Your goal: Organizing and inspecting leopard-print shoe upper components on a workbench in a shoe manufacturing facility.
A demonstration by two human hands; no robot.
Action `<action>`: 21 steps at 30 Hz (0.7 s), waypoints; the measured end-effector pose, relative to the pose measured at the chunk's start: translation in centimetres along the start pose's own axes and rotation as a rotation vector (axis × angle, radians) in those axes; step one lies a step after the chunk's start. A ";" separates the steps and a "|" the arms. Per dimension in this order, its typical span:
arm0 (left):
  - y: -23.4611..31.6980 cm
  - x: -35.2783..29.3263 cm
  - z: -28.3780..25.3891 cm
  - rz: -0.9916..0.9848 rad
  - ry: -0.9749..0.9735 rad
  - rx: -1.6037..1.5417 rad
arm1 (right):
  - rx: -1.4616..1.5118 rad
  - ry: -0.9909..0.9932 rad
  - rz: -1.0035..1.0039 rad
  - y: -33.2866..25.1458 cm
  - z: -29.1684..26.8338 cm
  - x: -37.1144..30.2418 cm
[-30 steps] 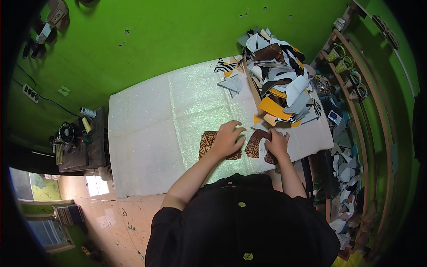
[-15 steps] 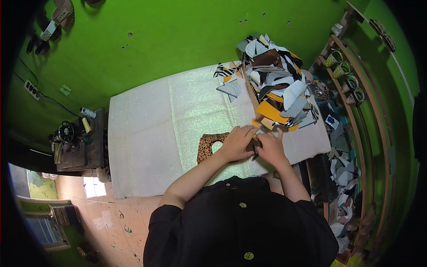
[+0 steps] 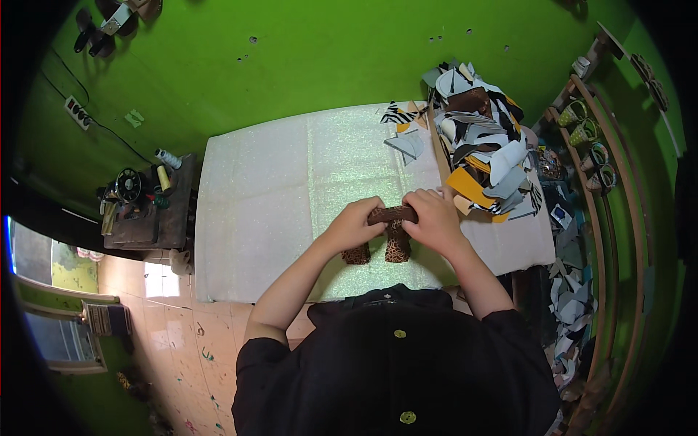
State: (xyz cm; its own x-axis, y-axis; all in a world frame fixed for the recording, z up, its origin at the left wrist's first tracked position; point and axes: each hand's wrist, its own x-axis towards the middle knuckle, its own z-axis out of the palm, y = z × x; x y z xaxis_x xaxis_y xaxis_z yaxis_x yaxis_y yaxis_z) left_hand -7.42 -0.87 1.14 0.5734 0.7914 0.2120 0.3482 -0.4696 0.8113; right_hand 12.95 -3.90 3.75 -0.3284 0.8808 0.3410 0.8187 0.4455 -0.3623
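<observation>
A leopard-print, U-shaped cut piece point(image 3: 397, 243), which looks like a shoe upper, is held up between my two hands over the white work table point(image 3: 251, 218). My left hand point(image 3: 355, 225) grips its left end, and its fingers are closed around the edge. On the other end, my right hand point(image 3: 435, 220) is closed with the thumb in front. The top edge between my hands curls over and shows a dark brown band. Two patterned legs hang down below it, with a gap between them.
A heap of cut scraps point(image 3: 502, 156) in white, grey, yellow and zebra print fills the table's right end behind a wooden strip. Loose zebra and grey pieces point(image 3: 404, 145) lie beside it. A sewing machine point(image 3: 129, 185) with thread spools stands left. Shoes hang on a wooden rack point(image 3: 614, 145).
The leopard piece lay on the table half a second ago; now both hands hold it up. My hands have come apart from each other, and the view has shifted slightly.
</observation>
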 end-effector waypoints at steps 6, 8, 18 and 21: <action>-4.1 -0.6 -1.5 -0.394 -0.355 -0.145 | 0.281 -0.513 0.194 3.0 6.5 1.8; -7.5 -0.9 -0.4 -0.465 -0.369 -0.154 | 0.338 -0.656 0.226 3.9 9.0 2.1; -9.1 -1.6 3.4 -0.351 -0.099 0.527 | -0.090 -0.398 0.348 4.0 14.8 -0.1; -9.7 -1.6 3.8 -0.173 -0.026 0.568 | -0.060 -0.308 0.226 3.8 14.7 -0.8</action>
State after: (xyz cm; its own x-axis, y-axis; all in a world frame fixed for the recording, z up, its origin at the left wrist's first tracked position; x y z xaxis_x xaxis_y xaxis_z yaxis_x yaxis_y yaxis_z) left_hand -8.93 0.94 -9.16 0.4887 0.8685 0.0831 0.7763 -0.4763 0.4129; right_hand 9.41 -0.56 -10.64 -0.2552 0.9666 -0.0220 0.9098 0.2323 -0.3440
